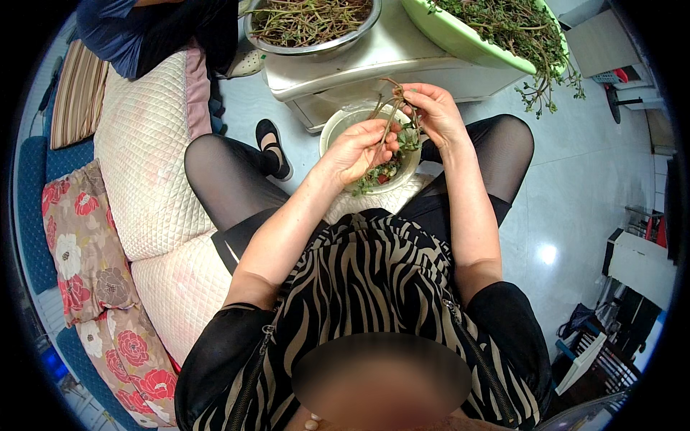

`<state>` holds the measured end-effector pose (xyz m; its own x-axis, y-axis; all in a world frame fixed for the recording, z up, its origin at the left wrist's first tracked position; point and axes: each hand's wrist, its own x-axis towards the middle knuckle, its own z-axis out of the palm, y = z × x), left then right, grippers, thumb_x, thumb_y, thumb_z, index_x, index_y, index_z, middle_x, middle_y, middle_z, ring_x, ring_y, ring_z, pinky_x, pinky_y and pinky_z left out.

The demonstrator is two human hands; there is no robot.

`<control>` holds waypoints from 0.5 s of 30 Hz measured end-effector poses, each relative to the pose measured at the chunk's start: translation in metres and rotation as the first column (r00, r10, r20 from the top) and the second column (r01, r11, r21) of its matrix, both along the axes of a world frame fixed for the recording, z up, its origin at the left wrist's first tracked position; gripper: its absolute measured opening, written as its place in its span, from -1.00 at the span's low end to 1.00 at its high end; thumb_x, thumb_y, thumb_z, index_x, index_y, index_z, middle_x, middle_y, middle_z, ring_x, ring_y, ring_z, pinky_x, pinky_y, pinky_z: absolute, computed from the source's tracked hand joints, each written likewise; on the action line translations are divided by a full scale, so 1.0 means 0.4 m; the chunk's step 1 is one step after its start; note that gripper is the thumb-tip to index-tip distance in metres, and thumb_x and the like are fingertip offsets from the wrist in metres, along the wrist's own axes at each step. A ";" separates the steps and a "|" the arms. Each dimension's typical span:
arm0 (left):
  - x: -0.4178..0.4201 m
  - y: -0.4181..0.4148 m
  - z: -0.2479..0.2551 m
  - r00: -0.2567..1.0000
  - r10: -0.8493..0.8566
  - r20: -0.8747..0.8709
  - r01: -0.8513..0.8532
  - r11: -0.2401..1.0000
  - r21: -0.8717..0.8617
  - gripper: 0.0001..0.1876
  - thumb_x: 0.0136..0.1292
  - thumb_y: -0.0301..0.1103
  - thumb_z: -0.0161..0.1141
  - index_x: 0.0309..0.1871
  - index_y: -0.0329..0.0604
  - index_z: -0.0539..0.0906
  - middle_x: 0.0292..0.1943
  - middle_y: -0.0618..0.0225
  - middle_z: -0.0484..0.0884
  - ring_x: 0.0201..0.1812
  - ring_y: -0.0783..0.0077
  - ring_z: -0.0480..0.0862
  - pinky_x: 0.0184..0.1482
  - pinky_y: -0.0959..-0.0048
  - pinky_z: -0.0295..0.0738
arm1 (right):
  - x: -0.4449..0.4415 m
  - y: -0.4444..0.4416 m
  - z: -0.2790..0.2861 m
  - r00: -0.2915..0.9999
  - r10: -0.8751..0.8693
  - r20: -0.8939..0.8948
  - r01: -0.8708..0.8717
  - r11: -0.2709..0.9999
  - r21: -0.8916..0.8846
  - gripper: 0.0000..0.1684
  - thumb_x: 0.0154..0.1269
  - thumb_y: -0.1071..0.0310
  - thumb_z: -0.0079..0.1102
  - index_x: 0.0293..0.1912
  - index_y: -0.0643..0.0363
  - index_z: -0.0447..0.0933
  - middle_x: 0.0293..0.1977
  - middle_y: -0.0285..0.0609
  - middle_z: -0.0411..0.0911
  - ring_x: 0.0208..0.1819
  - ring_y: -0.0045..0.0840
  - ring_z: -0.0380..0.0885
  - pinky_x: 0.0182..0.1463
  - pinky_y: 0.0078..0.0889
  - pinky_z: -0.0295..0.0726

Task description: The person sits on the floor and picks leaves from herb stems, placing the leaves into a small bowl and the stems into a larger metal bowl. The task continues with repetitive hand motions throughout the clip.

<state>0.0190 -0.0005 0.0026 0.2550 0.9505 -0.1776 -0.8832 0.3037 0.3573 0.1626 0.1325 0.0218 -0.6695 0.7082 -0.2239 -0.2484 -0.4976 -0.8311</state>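
Note:
My left hand [364, 151] grips a bunch of leafy green plants by their thin brownish stems [389, 126]. At the upper end of the same bunch, my right hand [431, 110] pinches the stems between thumb and fingers. Both hands are above a pale plastic bucket [330, 126] between my knees. Inside it lie green leaves and something red [384, 178]; my left hand and the plants hide part of the inside. Leafy sprigs hang from the bunch over the bucket.
A metal basin [312, 48] of bare stems and a green plastic basin [463, 40] heaped with leafy plants stand on a white table [291, 75]. To the left is a sofa with a quilted cover [156, 161] and floral cushions [86, 242]. Another person [178, 37] sits at upper left.

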 end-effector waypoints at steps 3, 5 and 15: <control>0.000 0.000 0.004 0.989 0.004 -0.150 -0.002 1.000 0.014 -0.78 0.32 -0.48 0.00 -0.02 -0.41 0.45 -0.37 0.22 0.56 -0.35 0.42 0.66 -0.39 0.56 0.69 | 0.002 -0.001 0.000 1.000 0.007 0.002 -0.007 1.000 0.009 -0.78 0.19 0.50 0.18 -0.14 0.36 0.56 -0.30 -0.18 0.61 -0.45 -0.68 0.46 -0.31 -0.68 0.50; -0.005 0.004 -0.002 0.970 0.010 -0.241 -0.006 1.000 0.019 -0.80 0.32 -0.48 0.00 -0.04 -0.38 0.47 -0.41 0.23 0.56 -0.38 0.40 0.66 -0.42 0.54 0.68 | -0.001 -0.003 0.000 1.000 0.011 0.013 -0.011 1.000 0.016 -0.78 0.19 0.50 0.18 -0.14 0.36 0.56 -0.31 -0.18 0.61 -0.45 -0.67 0.46 -0.32 -0.69 0.49; -0.005 -0.025 0.041 0.945 -0.029 -0.327 0.013 0.999 -0.051 -0.70 0.40 -0.38 -0.12 0.04 -0.44 0.42 -0.32 0.07 0.58 -0.37 0.32 0.67 -0.38 0.52 0.65 | 0.024 0.039 -0.011 0.990 -0.143 0.019 0.142 0.989 0.040 -0.82 0.19 0.54 0.17 -0.18 0.39 0.55 -0.33 -0.13 0.61 -0.40 -0.62 0.56 -0.31 -0.69 0.56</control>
